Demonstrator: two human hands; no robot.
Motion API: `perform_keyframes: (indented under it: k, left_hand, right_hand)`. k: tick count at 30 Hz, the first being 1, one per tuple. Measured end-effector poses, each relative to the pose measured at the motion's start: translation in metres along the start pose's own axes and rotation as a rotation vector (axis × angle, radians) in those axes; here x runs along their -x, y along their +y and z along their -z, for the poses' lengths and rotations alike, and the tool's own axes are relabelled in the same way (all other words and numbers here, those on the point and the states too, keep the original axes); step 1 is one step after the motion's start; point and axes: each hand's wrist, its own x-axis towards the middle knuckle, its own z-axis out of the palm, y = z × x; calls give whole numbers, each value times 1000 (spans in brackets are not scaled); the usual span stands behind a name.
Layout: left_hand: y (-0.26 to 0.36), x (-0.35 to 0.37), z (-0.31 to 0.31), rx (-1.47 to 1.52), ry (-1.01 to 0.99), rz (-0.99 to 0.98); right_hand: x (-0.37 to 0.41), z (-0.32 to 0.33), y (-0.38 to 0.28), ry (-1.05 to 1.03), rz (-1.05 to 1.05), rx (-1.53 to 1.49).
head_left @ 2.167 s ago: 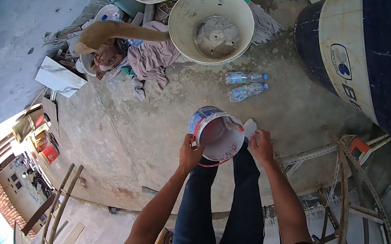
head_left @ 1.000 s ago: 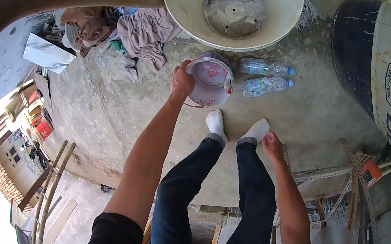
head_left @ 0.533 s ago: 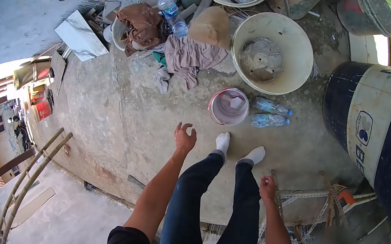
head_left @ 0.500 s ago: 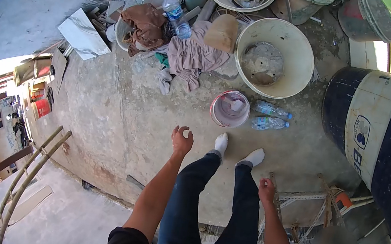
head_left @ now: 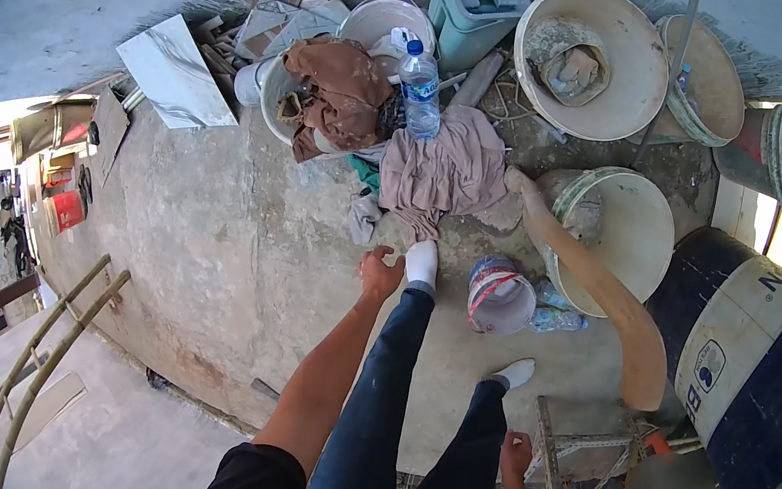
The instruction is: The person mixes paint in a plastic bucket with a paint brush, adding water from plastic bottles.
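Observation:
My left hand (head_left: 381, 271) hangs in the air beside my left sock, its thumb and fingers curled but apart, with nothing in it. Just beyond it on the concrete lie a grey rag (head_left: 364, 217) and a mauve cloth (head_left: 444, 174). Lower on the right, my right hand (head_left: 515, 455) hangs beside my right leg, close to a metal frame (head_left: 566, 463); its fingers are loosely curled and partly hidden. A small pink-and-white bucket (head_left: 503, 304) is tilted ahead of my feet, with clear plastic bottles (head_left: 558, 320) lying next to it.
A long tan, wood-like piece (head_left: 602, 286) crosses in front of a large cream bucket (head_left: 650, 238). A blue-and-white drum (head_left: 714, 349) stands right. Further back are a teal bin (head_left: 473, 19), a water bottle (head_left: 419, 92), brown cloth (head_left: 339, 85) and a marble-look tile (head_left: 179, 71).
My left foot has stepped forward towards the cloths, and the view has moved nearer the buckets. Both hands remain low. The tan piece now looks much longer and stretches across the right side.

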Motion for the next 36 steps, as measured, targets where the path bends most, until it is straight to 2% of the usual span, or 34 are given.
perform_keyframes:
  k: [3,6,10,13,16,19,21,25,28,32,36]
  left_hand:
    - [55,-75,15,-24,-28,-76]
    - [117,-140,25,-37,9,7]
    - [182,-199,25,12,105,135]
    - [212,-228,11,71,152,209]
    - [236,-248,-3,225,267,190]
    - [241,-267,-7,263,267,108]
    - [242,-268,-5,206,253,89]
    - [217,-262,-11,233,309,-169]
    - [194,-240,1,223,240,-348]
    - [175,-188,28,156,194,-528]
    - [163,-100,63,-5,96,-794]
  right_hand:
    - [33,-18,-75,-117,-35,-230]
    - [64,-24,-149,-267,-99,-496]
    - [96,-24,-211,-449,-200,-627]
    - [112,-26,-228,-494,-252,-706]
    - [120,-36,-216,-496,-317,-778]
    - [123,-38,-207,-464,-391,-774]
    - [124,-32,-208,-471,-430,-769]
    - [113,-24,-212,-461,-422,-758]
    - [104,-18,-221,-402,-386,-802]
    - [84,9,-246,-390,-143,-796]
    - [70,71,-309,-300,132,-737]
